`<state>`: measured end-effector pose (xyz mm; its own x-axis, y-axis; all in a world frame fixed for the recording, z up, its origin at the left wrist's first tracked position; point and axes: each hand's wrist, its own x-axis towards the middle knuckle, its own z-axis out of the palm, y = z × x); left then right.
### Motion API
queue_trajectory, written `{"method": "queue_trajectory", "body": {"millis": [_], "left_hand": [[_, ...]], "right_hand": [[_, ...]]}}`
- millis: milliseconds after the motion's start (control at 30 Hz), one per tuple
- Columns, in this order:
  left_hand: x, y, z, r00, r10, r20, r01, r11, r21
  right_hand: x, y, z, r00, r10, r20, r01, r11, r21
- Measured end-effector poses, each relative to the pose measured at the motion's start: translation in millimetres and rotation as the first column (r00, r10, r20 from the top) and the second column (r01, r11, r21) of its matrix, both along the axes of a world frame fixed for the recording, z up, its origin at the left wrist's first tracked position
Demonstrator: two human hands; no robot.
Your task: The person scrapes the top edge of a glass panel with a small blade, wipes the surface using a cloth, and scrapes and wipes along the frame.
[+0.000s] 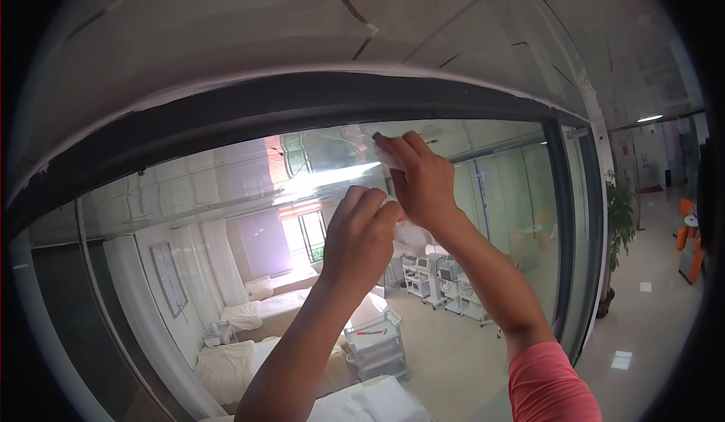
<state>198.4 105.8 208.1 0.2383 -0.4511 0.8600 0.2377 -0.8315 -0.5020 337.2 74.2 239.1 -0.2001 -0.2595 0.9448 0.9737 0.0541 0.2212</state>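
Note:
Both arms are raised in front of a large glass pane (498,188) set in a dark frame. My right hand (423,180) is closed, its fingers curled over a thin white tissue (414,234) that shows at the fingertips and hangs crumpled below the wrist. A small dark spot (377,136) sits at the tip of its index finger. Lower and to the left, my left hand (359,229) is also closed, its thumb and fingers pinched at the edge of the same white tissue. The fingertips of the left hand are mostly hidden behind its knuckles.
A dark frame beam (325,97) runs overhead, and a dark post (563,233) stands at right. Behind the glass are beds with white covers (226,365), a white trolley (377,346) and wheeled machines (442,282). A potted plant (621,218) and orange chairs (689,248) are at right.

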Motion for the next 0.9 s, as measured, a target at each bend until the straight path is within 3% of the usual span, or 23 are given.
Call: {"method": "queue_trajectory", "body": {"millis": [267,900], "left_hand": [[1,3,2,1.000,0.027,0.005,-0.027,0.998,0.057],[0,2,1,1.000,-0.012,0.004,0.012,1.000,0.004]], "right_hand": [[0,0,3,1.000,-0.011,-0.023,0.011,1.000,0.015],[7,-1,4,0.999,-0.021,-0.041,0.022,1.000,0.017]]}}
